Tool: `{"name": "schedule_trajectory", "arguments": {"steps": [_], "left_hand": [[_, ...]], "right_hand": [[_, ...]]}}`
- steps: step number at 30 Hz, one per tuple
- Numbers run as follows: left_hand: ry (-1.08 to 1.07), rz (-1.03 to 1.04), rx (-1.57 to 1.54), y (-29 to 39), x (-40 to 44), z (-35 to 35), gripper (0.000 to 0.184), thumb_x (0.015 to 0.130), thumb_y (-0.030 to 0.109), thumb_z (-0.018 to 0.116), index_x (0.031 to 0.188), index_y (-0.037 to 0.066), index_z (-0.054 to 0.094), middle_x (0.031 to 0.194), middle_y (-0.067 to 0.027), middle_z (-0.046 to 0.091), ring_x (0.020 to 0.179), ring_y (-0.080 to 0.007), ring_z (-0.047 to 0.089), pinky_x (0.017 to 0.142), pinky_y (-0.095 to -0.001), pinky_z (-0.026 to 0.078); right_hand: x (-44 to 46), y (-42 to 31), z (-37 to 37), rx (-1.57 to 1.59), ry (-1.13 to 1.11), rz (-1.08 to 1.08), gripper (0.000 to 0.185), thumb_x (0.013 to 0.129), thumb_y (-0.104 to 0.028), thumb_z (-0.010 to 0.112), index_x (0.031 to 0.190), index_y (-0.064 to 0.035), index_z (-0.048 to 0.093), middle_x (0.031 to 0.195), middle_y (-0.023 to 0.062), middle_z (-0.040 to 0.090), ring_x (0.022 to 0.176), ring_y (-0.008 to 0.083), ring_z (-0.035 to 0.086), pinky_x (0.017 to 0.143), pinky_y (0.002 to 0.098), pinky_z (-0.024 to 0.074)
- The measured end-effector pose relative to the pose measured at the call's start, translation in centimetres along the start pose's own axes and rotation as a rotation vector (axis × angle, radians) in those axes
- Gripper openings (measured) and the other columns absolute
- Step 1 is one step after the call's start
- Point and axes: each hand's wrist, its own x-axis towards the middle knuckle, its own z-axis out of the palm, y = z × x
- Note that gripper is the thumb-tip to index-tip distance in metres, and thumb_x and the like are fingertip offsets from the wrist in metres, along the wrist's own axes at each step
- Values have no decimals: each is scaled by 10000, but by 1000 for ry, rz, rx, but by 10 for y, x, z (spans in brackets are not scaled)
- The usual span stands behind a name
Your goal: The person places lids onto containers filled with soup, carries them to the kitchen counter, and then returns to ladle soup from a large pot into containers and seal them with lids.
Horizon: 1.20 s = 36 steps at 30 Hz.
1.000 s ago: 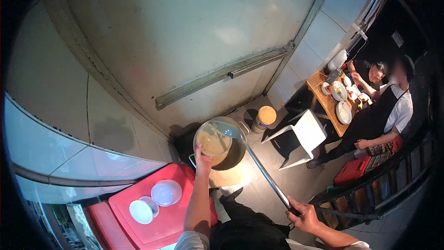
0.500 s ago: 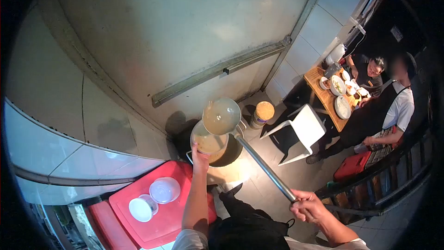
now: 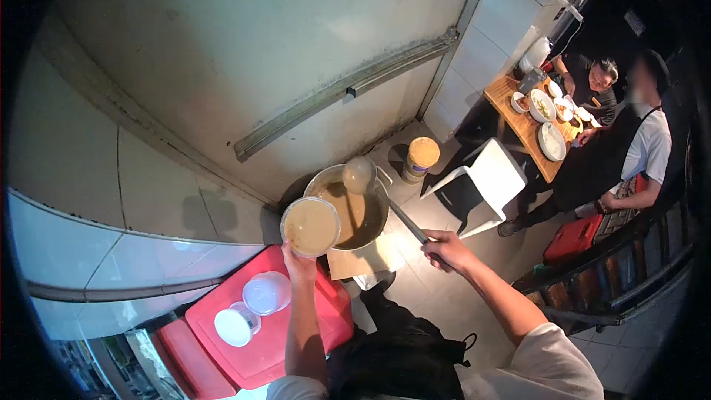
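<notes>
- The left hand (image 3: 299, 263) is grasping a round container (image 3: 311, 226) from its near side, supporting it just beyond the fingers; pale brown liquid is filling much of it.
- The right hand (image 3: 446, 250) is gripping the ladle (image 3: 407, 224) by its long handle, which is slanting away to the left, toward the scoop.
- The ladle's scoop is hanging over the pot (image 3: 387, 215), beyond both hands and between them from side to side.
- The pot is standing past the container, holding brown liquid; a flat board (image 3: 354, 264) is showing at its near side.
- Two white tubs (image 3: 266, 293) (image 3: 237, 324) are resting left of the left hand on a red surface (image 3: 259, 359).
- A yellow-topped bucket (image 3: 424, 154) is standing beyond the right hand, and a white chair (image 3: 500, 178) is standing beyond it to the right.
- Farther right, two people (image 3: 592, 85) (image 3: 646, 144) are staying near a wooden table (image 3: 535, 137) bearing bowls.
</notes>
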Motion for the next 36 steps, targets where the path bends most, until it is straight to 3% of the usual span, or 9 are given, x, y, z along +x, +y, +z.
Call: {"name": "schedule_trajectory", "arguments": {"steps": [2, 10, 14, 18, 24, 26, 28, 31, 36], "left_hand": [[33, 4, -2, 5, -13, -9, 665, 938, 465, 581, 1476, 105, 430, 1482, -90, 501, 1352, -278, 495, 1094, -499, 431], [78, 38, -19, 24, -81, -41, 614, 991, 443, 502, 1483, 84, 427, 1478, -115, 510, 1360, -281, 492, 1124, -497, 410], [157, 93, 18, 21, -120, -68, 606, 1011, 420, 488, 1490, 57, 411, 1488, -123, 499, 1369, -284, 481, 1145, -486, 387], [136, 76, -57, 33, -167, -76, 599, 1021, 391, 489, 1498, 41, 393, 1491, -122, 490, 1384, -273, 460, 1159, -457, 364], [91, 100, -74, 50, -225, -104, 610, 1003, 375, 522, 1500, 47, 390, 1498, -119, 477, 1400, -258, 440, 1166, -448, 347], [133, 89, -37, 52, -242, -118, 645, 999, 423, 506, 1491, 17, 402, 1479, -144, 505, 1380, -276, 470, 1166, -455, 359], [143, 96, -31, 57, -256, -130, 646, 998, 428, 511, 1485, 17, 410, 1473, -144, 510, 1379, -274, 471, 1164, -453, 356], [173, 89, -21, 62, -276, -160, 658, 996, 444, 517, 1484, 16, 412, 1475, -142, 510, 1377, -272, 471, 1162, -449, 353], [140, 48, -22, 83, -304, -188, 677, 996, 466, 514, 1490, 17, 405, 1484, -141, 503, 1383, -273, 463, 1165, -449, 342]], "right_hand": [[41, 15, 16, -84, 7, 13, 406, 863, -93, 668, 1262, -26, 636, 609, 17, 546, 435, 98, 503, 337, 264, 321], [166, 63, 73, -95, -124, 165, 78, 882, -123, 670, 857, -66, 623, 651, 37, 606, 486, 106, 557, 358, 247, 367], [211, 105, 63, -36, -198, 164, 241, 933, -194, 668, 1091, -19, 619, 775, 113, 697, 534, 142, 627, 426, 274, 487], [186, 87, 64, -425, -108, 79, 365, 941, -229, 662, 1247, -33, 624, 844, 140, 720, 655, 207, 709, 565, 340, 579], [121, 85, 132, -732, -17, -648, 422, 960, -236, 635, 1336, -48, 593, 1144, 134, 700, 1076, 260, 676, 911, 423, 552], [58, 65, 192, -259, -460, -239, 515, 975, -292, 629, 1412, -39, 525, 1338, 137, 613, 1177, 244, 623, 933, 421, 540], [24, 67, 235, -192, -637, -84, 625, 986, -336, 619, 1496, -35, 418, 1415, 122, 551, 1263, 231, 560, 977, 420, 517], [3, 83, 272, -152, -829, 10, 798, 968, -337, 654, 1559, 14, 250, 1440, 192, 501, 1288, 261, 548, 1004, 422, 515], [8, 140, 298, -54, -848, 20, 864, 891, -226, 734, 1562, 2, 241, 1419, 205, 515, 1281, 274, 548, 1040, 402, 489]]}}
